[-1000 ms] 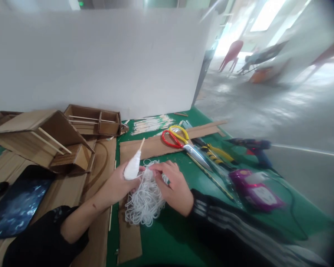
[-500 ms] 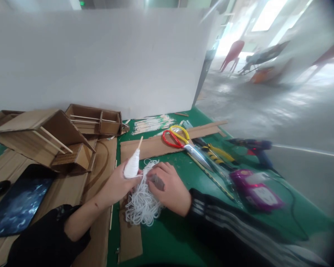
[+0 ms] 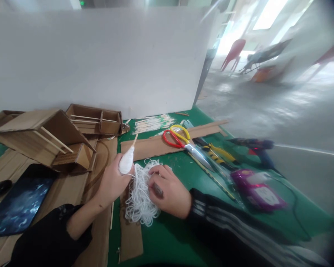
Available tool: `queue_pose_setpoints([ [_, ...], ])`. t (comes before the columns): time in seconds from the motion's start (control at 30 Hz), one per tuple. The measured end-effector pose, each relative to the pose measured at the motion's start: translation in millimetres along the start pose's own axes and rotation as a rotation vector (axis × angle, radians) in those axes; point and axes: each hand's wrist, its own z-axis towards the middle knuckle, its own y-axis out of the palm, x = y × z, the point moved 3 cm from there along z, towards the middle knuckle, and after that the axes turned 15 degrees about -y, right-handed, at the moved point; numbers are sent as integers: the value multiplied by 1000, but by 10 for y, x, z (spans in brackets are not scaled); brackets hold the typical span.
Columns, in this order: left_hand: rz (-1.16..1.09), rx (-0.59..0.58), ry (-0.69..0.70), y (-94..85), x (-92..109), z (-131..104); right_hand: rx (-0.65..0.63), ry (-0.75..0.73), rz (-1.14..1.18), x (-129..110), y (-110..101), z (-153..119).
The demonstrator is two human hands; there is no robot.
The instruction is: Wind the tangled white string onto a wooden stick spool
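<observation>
"What's in the left hand (image 3: 113, 181)?"

"A white cone (image 3: 126, 161), wound in string. It's pinched by the fat lower end, narrow end up, leaning a little to the right. A thin stick (image 3: 135, 141) pokes out of the tip."

"And the string (image 3: 143, 202)?"

"In a loose, loopy heap at the lower middle of the frame, between the two hands. Part of it lies over the cardboard strip (image 3: 131, 237), part on the green counter (image 3: 180, 241)."

"What about the right hand (image 3: 171, 191)?"

"Fingers curled in, against the heap's right side. I can't tell whether they're pinching a strand; there's something dark in the crook of them, and I can't make out what."

"Anything close by?"

"Scissors (image 3: 195, 152) just above and right of that hand, red and yellow handles resting on another cardboard strip (image 3: 147, 147). Past them, pliers (image 3: 224, 152) with yellow handles, a purple packet (image 3: 252, 187) and a drill (image 3: 263, 145), all toward the right."

"And over on the left?"

"Cardboard boxes (image 3: 30, 122) with thin sticks across their open sides. Below them, a dark mat (image 3: 25, 200) with a black mouse (image 3: 0, 188) at its left edge. A white board (image 3: 100, 63) stands upright behind it all."
</observation>
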Motion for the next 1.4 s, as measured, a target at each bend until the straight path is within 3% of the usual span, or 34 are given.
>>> queue_pose_setpoints([
  [0.07,-28,-25,9,13,1,-6,-9,-2,2,-5,-17,-7],
  [0.13,-120,-131,-9,59,2,-27,-23,2,-7,-5,-32,-10],
  [0.23,-300,-385,-160,152,-5,-83,-37,2,-15,0,-42,-4],
  [0.33,-344,-519,-301,200,-12,-133,-40,-11,-35,19,-27,-1],
  [0.77,-342,-547,-302,215,-41,-120,-116,105,-81,84,42,-34],
  [1.0,-339,-577,-185,265,-61,-142,-11,175,72,118,20,-25],
  [1.17,-348,-628,-179,292,-54,-152,66,285,208,96,-20,-9],
  [1.4,-324,-549,-136,320,-46,-132,96,287,308,55,-31,-8],
])
